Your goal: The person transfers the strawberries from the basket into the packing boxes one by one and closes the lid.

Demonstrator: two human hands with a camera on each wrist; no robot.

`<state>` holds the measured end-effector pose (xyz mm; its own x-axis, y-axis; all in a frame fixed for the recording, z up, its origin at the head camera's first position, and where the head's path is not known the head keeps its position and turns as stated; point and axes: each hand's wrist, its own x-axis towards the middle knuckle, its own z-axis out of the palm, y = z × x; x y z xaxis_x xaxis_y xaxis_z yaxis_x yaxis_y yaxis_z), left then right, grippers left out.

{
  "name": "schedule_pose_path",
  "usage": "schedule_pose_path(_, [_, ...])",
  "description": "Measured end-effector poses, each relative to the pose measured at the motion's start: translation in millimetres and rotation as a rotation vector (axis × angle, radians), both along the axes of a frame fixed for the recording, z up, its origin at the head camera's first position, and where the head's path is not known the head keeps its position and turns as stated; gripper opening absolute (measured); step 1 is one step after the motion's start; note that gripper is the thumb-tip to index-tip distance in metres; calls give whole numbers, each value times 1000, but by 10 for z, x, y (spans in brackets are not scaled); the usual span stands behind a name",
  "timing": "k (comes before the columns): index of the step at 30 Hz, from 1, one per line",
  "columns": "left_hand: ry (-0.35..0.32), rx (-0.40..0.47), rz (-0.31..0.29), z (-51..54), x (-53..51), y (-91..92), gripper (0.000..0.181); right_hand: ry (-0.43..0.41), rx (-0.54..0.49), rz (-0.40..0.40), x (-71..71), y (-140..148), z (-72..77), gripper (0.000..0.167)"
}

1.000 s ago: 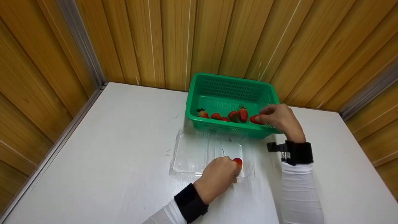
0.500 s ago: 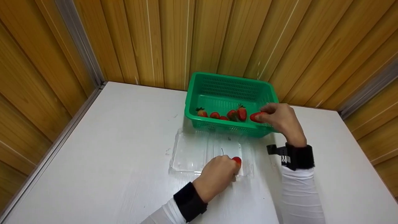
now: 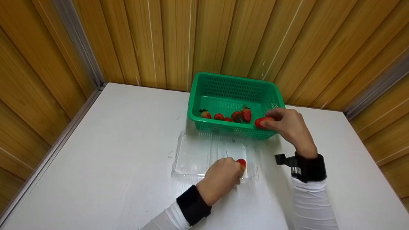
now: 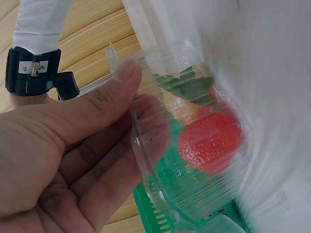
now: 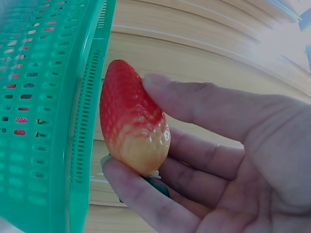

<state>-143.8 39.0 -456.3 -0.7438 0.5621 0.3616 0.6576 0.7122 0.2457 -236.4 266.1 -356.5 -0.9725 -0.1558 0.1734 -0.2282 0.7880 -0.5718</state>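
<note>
My right hand (image 3: 289, 127) pinches a strawberry (image 5: 133, 121) between thumb and fingers, over the front right corner of the green basket (image 3: 278, 92). Its red tip points away from the palm, and green leaves show beneath. Several more strawberries (image 3: 246, 114) lie along the basket's near side. In front of the basket sits a clear plastic container (image 3: 191, 156). My left hand (image 3: 222, 175) holds its near edge, thumb (image 4: 104, 97) on one side and fingers on the other. Inside the container, beyond those fingers, is another strawberry (image 4: 209, 141) with green leaves.
A white table (image 3: 127, 143) carries everything. Wood-patterned panels (image 3: 175, 41) rise behind the basket and at both sides, with a metal corner strip (image 3: 80, 44) on the left. Black bands (image 3: 193, 204) wrap both wrists.
My right hand has drawn slightly back and up with its strawberry, from within the basket to its front rim. The left hand keeps its grip on the container. The head view has shifted a little.
</note>
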Motion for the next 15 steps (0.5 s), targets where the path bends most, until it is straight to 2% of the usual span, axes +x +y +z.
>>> schedule_pose_path(15, [2,-14,-3,4,-10,2,20,7,10,66,230,-124,-53,42])
